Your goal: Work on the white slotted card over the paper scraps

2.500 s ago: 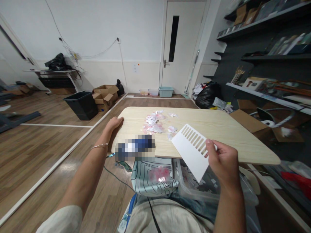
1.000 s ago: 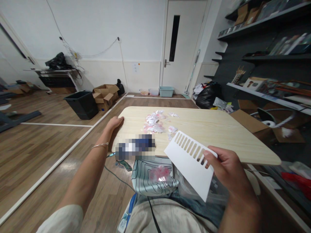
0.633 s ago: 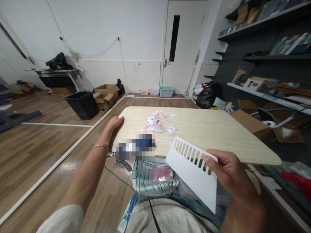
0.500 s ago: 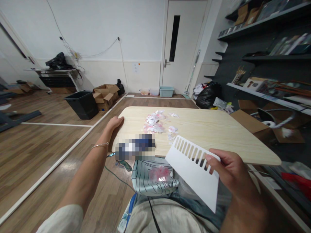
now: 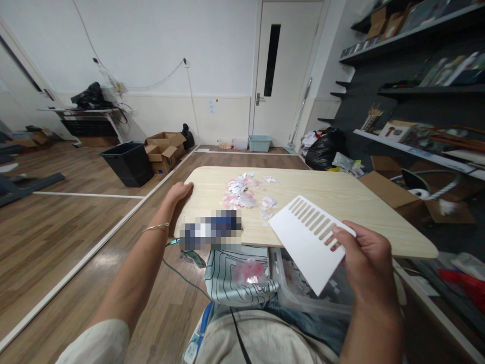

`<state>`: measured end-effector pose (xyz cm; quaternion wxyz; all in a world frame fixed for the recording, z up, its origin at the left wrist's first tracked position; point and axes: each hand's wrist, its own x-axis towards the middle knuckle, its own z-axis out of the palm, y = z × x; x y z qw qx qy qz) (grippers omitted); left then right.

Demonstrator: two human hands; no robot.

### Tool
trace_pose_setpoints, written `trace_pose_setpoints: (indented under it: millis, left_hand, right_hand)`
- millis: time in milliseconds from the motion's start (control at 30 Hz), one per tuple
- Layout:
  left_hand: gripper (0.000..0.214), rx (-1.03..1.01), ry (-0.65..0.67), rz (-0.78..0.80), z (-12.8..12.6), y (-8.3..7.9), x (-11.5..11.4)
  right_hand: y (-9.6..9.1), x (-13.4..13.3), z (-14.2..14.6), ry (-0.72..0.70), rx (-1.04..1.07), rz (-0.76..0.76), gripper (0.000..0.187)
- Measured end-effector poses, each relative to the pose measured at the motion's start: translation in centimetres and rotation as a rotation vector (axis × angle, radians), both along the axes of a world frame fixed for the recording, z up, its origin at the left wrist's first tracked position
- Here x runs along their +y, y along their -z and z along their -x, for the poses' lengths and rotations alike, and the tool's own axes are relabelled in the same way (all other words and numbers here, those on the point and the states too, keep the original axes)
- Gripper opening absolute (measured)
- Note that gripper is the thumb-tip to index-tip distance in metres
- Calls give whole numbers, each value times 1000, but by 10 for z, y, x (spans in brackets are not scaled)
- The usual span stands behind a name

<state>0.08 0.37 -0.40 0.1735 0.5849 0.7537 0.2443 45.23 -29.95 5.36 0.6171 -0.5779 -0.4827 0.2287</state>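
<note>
left arm: short pale cream fabric sleeve (image 5: 94, 344) at upper arm | left wrist: thin silver metal bracelet (image 5: 156, 228) | right arm: bare, no sleeve in view | lap: light beige garment (image 5: 261, 341)

1. Light wood-grain table (image 5: 341, 197), rounded corners, seen from its near edge.
2. Pile of small pink and white paper scraps (image 5: 239, 194) on the table, left of centre.
3. A few stray scraps (image 5: 268, 203) just right of the pile, more (image 5: 270, 179) toward the far side.
4. Left hand (image 5: 177, 193) rests on the table's left edge, near the pile but apart from it.
5. Blurred-out dark blue patch (image 5: 210, 230) at the near edge; cannot tell what it is.
</note>
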Motion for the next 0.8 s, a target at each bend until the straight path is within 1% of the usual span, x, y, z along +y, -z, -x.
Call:
trace_pose_setpoints:
  millis: [100, 200, 300, 433, 567, 633, 800]
  left_hand:
    - [55, 27, 1, 9, 3, 0, 2]
    - [55, 34, 9, 1, 4, 0, 3]
    - [55, 39, -7, -9, 3, 1, 4]
    - [56, 44, -28, -15, 1, 3, 5]
    - [58, 29, 7, -13, 3, 3, 4]
    - [60, 32, 17, -8, 3, 3, 3]
    - [60, 57, 11, 11, 1, -1, 2]
  right_hand:
    - [3, 10, 9, -5, 11, 3, 42]
    - [4, 15, 8, -24, -50, 41, 40]
    - [2, 9, 0, -8, -114, 52, 39]
    - [-3, -5, -8, 45, -144, 36, 43]
    - [-4, -10, -5, 80, -136, -12, 47]
    - [-3, -7, 0, 65, -107, -13, 47]
    - [4, 7, 8, -24, -18, 11, 43]
